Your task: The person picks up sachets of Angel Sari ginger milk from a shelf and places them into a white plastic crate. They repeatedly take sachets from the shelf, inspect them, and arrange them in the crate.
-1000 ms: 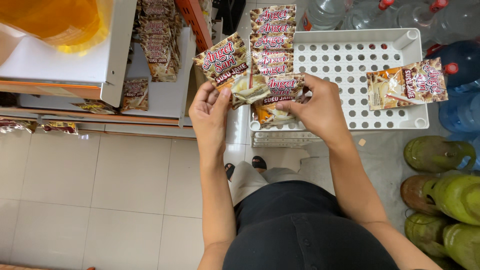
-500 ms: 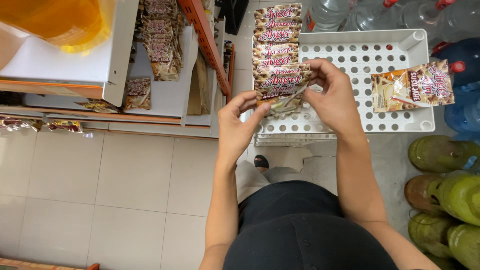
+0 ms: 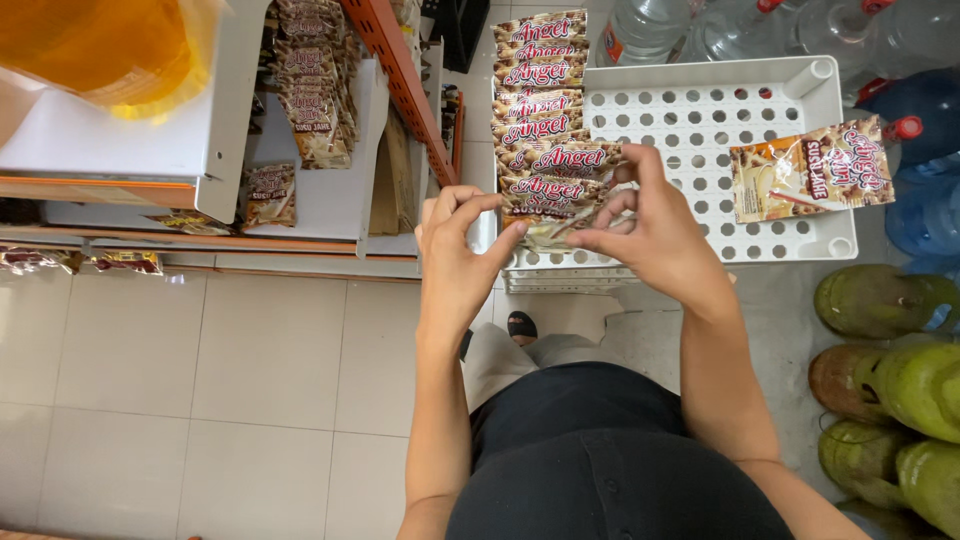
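Observation:
A long strip of brown and white drink sachets (image 3: 540, 100) hangs from the top of the view down to my hands. My right hand (image 3: 650, 225) grips the strip's lowest sachets between thumb and fingers. At the strip's bottom edge, my left hand (image 3: 458, 245) pinches the lowest sachet with its fingertips. Both hands are over the left end of a white perforated plastic tray (image 3: 700, 130). A separate pair of sachets (image 3: 810, 170) lies at the tray's right side.
An orange metal shelf upright (image 3: 400, 90) stands left, with more sachet strips (image 3: 315, 90) on a white shelf. Clear water bottles (image 3: 700, 25) and a blue bottle (image 3: 925, 160) lie behind the tray. Green coconuts (image 3: 890, 370) sit at right. Pale floor tiles are below.
The folded loose sachets spread between my hands have been gathered into one straight strip. My left hand moved right, close to my right hand, and both now pinch the strip's lower end.

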